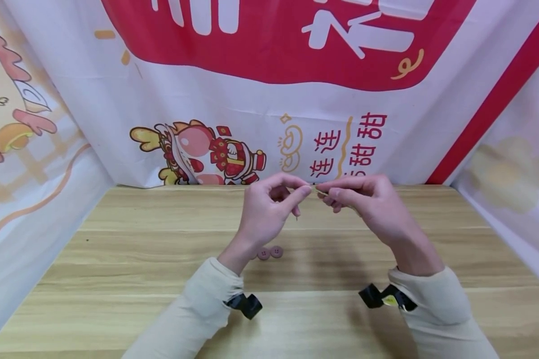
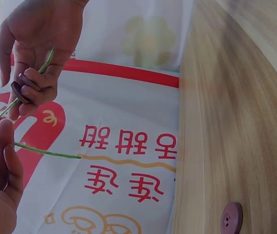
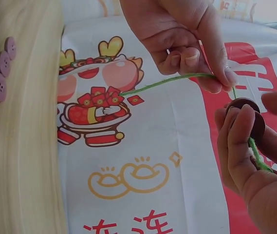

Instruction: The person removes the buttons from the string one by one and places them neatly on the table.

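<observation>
Between finger and thumb, my left hand (image 1: 267, 207) pinches a green string (image 3: 167, 80), whose loose tail hangs away from the fingertips. Close by on the right, my right hand (image 1: 373, 204) holds two dark round buttons (image 3: 243, 105) in its curled fingers. Green string (image 2: 47, 61) shows on both sides of these buttons; whether it passes through their holes is hidden by the fingers. Both hands are raised above the table, fingertips almost meeting. The right thumb stands a little off the buttons in the right wrist view.
Several mauve buttons with holes, among them one button (image 1: 276, 252), lie in a row on the wooden table (image 1: 161, 279) below my left wrist. A printed white and red cloth (image 1: 251, 99) hangs behind the table's far edge, with more cloth at both sides.
</observation>
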`<state>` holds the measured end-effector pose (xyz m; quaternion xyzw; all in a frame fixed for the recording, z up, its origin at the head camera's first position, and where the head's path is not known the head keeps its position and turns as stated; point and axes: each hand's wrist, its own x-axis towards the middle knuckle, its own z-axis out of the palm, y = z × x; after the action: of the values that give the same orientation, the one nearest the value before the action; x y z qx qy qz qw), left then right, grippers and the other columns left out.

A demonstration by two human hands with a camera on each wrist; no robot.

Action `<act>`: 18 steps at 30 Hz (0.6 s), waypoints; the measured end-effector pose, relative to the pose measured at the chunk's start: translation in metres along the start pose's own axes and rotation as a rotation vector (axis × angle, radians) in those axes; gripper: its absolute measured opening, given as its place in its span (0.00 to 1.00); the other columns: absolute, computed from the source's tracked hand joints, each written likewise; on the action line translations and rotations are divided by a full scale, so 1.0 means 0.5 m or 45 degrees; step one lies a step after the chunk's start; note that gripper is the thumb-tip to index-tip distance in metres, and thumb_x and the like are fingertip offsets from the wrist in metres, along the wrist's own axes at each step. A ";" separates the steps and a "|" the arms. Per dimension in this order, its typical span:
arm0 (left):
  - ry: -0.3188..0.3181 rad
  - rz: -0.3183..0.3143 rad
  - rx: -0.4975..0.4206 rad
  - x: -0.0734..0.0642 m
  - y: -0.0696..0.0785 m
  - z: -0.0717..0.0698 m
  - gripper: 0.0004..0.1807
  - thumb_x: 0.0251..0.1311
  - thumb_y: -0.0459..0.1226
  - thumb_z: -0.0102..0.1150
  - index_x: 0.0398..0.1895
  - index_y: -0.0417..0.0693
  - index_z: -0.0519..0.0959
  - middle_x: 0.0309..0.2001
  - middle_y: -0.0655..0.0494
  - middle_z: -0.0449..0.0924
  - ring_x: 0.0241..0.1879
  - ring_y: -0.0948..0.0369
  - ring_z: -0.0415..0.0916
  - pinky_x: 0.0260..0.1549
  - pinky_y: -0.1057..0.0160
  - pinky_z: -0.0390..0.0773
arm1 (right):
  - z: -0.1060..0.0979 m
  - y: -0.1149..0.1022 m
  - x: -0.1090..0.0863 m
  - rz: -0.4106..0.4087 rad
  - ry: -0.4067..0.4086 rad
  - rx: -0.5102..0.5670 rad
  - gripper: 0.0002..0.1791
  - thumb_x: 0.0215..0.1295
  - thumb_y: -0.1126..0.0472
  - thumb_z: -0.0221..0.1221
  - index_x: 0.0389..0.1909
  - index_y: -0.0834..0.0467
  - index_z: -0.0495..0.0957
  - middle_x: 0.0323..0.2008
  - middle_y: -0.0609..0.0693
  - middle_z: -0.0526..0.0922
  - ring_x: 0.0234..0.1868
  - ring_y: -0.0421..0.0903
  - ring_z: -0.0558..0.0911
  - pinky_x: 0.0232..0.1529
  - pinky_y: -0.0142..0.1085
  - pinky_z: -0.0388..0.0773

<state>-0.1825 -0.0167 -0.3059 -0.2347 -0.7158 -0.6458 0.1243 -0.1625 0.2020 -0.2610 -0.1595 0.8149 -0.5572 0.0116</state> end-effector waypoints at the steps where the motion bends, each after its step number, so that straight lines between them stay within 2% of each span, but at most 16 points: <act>1: 0.002 -0.001 0.000 0.000 0.000 0.000 0.06 0.71 0.40 0.68 0.43 0.47 0.88 0.36 0.52 0.89 0.23 0.56 0.81 0.19 0.68 0.70 | 0.000 -0.001 0.000 -0.006 -0.008 0.013 0.16 0.79 0.59 0.58 0.59 0.61 0.86 0.47 0.51 0.91 0.45 0.50 0.86 0.50 0.36 0.85; 8: 0.004 -0.009 0.011 -0.002 0.003 -0.003 0.06 0.71 0.41 0.69 0.43 0.50 0.88 0.36 0.52 0.88 0.24 0.56 0.82 0.19 0.68 0.70 | -0.001 -0.004 -0.003 0.038 -0.024 0.027 0.16 0.79 0.61 0.56 0.59 0.59 0.86 0.50 0.51 0.90 0.47 0.50 0.85 0.52 0.37 0.84; 18: -0.006 0.006 -0.006 -0.003 0.005 -0.004 0.06 0.71 0.40 0.69 0.43 0.48 0.88 0.36 0.52 0.88 0.24 0.57 0.82 0.21 0.68 0.72 | 0.002 -0.004 -0.001 0.022 0.005 0.019 0.16 0.79 0.63 0.56 0.59 0.61 0.86 0.49 0.50 0.90 0.46 0.50 0.85 0.50 0.36 0.84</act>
<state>-0.1804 -0.0189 -0.3042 -0.2382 -0.7140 -0.6466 0.1236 -0.1613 0.2008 -0.2596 -0.1514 0.8121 -0.5633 0.0161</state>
